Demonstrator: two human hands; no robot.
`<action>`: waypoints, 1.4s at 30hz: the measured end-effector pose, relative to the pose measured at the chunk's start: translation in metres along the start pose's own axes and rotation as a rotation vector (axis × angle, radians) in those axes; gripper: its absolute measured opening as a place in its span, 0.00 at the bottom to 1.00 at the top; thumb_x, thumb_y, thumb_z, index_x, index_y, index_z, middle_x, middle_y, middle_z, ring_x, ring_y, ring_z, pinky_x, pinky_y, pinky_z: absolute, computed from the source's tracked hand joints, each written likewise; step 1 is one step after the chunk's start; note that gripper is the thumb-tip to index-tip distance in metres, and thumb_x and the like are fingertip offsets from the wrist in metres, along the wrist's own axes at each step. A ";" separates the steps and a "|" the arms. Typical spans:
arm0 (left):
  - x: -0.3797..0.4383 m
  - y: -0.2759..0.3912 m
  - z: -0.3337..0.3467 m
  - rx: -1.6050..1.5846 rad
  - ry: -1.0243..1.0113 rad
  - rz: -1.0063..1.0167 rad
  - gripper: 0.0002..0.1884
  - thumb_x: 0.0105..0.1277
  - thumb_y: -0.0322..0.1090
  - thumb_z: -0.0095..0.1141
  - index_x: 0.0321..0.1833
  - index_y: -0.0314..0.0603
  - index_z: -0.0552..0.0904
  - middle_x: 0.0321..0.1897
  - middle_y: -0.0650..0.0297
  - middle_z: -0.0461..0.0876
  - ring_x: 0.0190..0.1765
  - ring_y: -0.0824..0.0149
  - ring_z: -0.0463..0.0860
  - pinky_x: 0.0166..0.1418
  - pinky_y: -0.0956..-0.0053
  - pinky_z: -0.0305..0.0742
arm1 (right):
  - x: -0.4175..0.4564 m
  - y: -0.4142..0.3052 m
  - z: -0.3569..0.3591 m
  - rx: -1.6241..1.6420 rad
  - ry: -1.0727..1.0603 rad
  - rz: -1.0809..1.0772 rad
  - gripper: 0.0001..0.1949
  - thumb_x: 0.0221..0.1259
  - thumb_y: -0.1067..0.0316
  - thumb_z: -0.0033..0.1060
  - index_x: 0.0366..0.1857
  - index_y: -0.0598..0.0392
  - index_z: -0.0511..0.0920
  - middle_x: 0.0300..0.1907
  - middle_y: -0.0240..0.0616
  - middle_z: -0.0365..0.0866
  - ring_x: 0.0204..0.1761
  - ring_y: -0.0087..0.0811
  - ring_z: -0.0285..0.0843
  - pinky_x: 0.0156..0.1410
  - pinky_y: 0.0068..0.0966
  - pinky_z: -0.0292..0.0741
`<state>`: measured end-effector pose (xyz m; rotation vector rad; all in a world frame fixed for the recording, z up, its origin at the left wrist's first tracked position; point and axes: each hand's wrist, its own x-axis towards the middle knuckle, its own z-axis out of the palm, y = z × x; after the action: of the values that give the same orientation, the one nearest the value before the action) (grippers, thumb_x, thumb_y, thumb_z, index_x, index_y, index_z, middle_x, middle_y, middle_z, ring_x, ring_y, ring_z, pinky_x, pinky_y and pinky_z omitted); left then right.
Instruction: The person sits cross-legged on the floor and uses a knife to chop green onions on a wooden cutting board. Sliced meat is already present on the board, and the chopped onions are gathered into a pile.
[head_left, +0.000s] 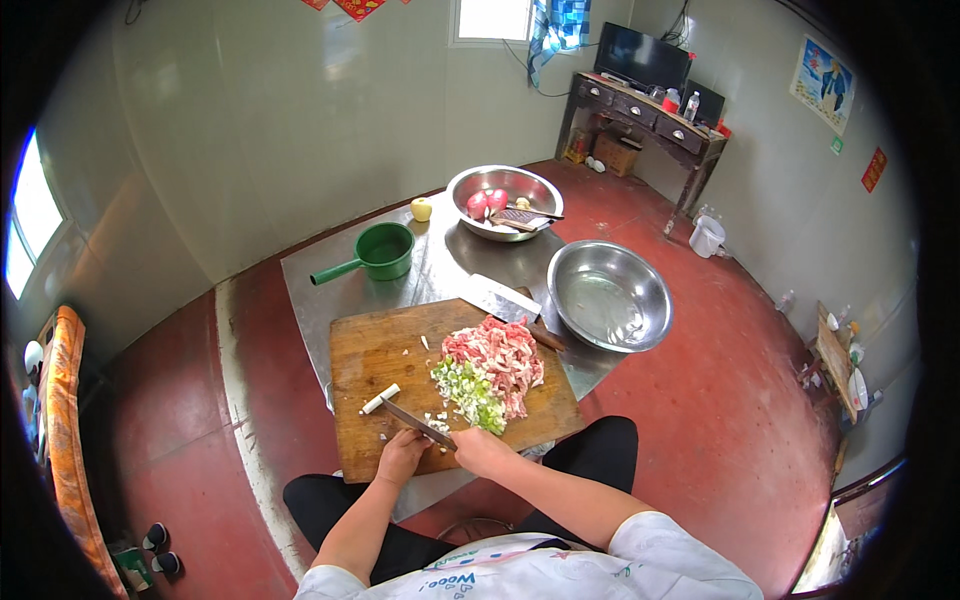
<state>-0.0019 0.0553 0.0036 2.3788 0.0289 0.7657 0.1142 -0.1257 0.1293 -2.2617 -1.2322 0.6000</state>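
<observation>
My right hand (478, 451) grips a kitchen knife (420, 424) low over the wooden cutting board (367, 337), its blade slanting up to the left. Beside the blade, my left hand (403, 454) has its fingers curled at the board's near edge; whatever lies under the fingertips is hidden. White chopped bits (437, 421) lie by the knife, and a short white stalk piece (380, 398) rests past its tip. Chopped green and white scallion (474, 394) is heaped against a pile of sliced raw meat (504, 358). A cleaver (501, 300) lies across the board's far right corner.
On the metal table (319, 270) stand a green plastic dipper (384, 252), a yellowish round fruit or vegetable (421, 209), and a steel basin (505, 180) holding red-skinned produce and a grater (517, 217). Another steel basin (609, 296), with clear liquid, stands at the table's right edge.
</observation>
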 end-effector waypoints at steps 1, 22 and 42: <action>0.000 0.001 -0.001 -0.003 0.000 0.002 0.05 0.62 0.26 0.66 0.39 0.42 0.90 0.45 0.61 0.87 0.48 0.56 0.86 0.53 0.64 0.85 | -0.001 0.001 0.000 0.002 -0.004 0.001 0.11 0.65 0.72 0.50 0.40 0.64 0.83 0.33 0.65 0.85 0.40 0.62 0.88 0.46 0.54 0.83; -0.010 0.018 -0.040 0.089 -0.094 -0.033 0.05 0.64 0.28 0.65 0.41 0.41 0.89 0.46 0.59 0.85 0.52 0.54 0.85 0.58 0.61 0.82 | 0.004 0.008 0.036 -0.113 0.054 0.008 0.10 0.70 0.71 0.50 0.40 0.63 0.82 0.32 0.61 0.87 0.38 0.60 0.89 0.43 0.53 0.84; -0.007 0.006 -0.032 0.097 -0.178 -0.098 0.05 0.64 0.27 0.64 0.39 0.42 0.91 0.47 0.58 0.88 0.53 0.53 0.86 0.59 0.61 0.82 | 0.001 0.007 0.033 -0.076 0.040 0.019 0.11 0.69 0.69 0.48 0.42 0.61 0.82 0.34 0.63 0.86 0.40 0.61 0.88 0.46 0.56 0.82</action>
<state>-0.0256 0.0671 0.0244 2.5083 0.1096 0.5156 0.0999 -0.1206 0.0996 -2.3383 -1.2347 0.5201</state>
